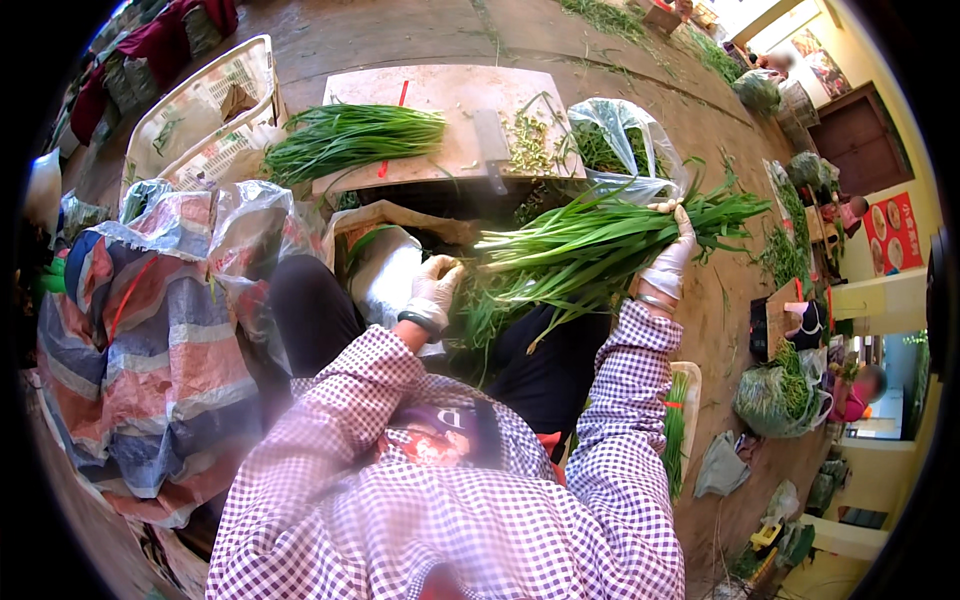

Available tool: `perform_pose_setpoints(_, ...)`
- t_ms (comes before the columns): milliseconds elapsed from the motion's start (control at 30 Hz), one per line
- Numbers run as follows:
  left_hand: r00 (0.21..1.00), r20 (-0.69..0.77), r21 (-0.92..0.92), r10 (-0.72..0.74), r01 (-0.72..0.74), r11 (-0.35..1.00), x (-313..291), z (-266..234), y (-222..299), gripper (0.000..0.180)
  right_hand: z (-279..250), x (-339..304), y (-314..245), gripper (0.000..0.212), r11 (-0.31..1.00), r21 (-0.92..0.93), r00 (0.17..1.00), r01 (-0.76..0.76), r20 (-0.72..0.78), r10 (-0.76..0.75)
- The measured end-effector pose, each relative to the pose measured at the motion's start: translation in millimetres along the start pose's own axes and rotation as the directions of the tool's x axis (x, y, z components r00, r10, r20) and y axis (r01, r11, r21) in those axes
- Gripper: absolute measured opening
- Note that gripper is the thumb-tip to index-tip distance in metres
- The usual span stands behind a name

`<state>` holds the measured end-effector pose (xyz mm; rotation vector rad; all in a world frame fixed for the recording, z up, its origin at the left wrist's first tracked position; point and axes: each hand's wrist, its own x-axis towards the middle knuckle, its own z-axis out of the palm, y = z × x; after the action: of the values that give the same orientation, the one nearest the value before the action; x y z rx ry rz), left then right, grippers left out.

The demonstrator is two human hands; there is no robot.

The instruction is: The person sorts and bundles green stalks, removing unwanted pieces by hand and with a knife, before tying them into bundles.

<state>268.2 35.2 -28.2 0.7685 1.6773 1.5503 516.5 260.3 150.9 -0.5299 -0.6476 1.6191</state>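
Note:
A loose bunch of garlic chives [570, 245] is gripped in my gloved right hand [672, 262] near its leafy green end. Its pale stem ends fan out leftward over my lap. To the left of those stems, my gloved left hand [436, 288] is closed, thumb and fingers pinched together; whatever they hold is too small to name. More loose green leaves [485, 315] lie below the bunch, between my knees. On the low board [455, 90] in front rests a neat pile of chives [365, 138]. A flat grey blade [490, 140] lies beside chopped pale stem bits [530, 143].
A clear plastic bag of greens [625, 140] sits at the board's right. White plastic crates [205, 115] stand far left, with a striped woven sack [150, 360] nearer. An open sack [385, 260] lies by my left knee. Other people and net bags of greens [780, 398] line the right side.

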Motion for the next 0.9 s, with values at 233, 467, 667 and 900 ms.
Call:
perform_pose_setpoints(233,0.975,0.172,-0.333,-0.14,0.191,0.924,-18,1,40,0.016,-7,3,-4,0.011,1.0,0.007,1.0,-0.004,-0.027,0.004)
perform_pose_setpoints(467,0.995,0.095,-0.43,0.017,0.025,0.902,-18,13,47,0.015,-2,6,11,0.01,0.998,-0.048,0.994,-0.049,-0.105,0.044)
perform_pose_setpoints(667,0.888,0.269,-0.257,-0.373,0.439,0.861,0,-16,28,0.013,-14,15,-1,0.012,0.999,-0.047,0.997,-0.02,-0.069,0.017)
perform_pose_setpoints(900,0.637,0.769,-0.44,-0.063,0.597,0.671,3,-21,61,0.072,15,-3,-18,0.009,0.995,-0.088,0.998,0.057,-0.004,-0.058)
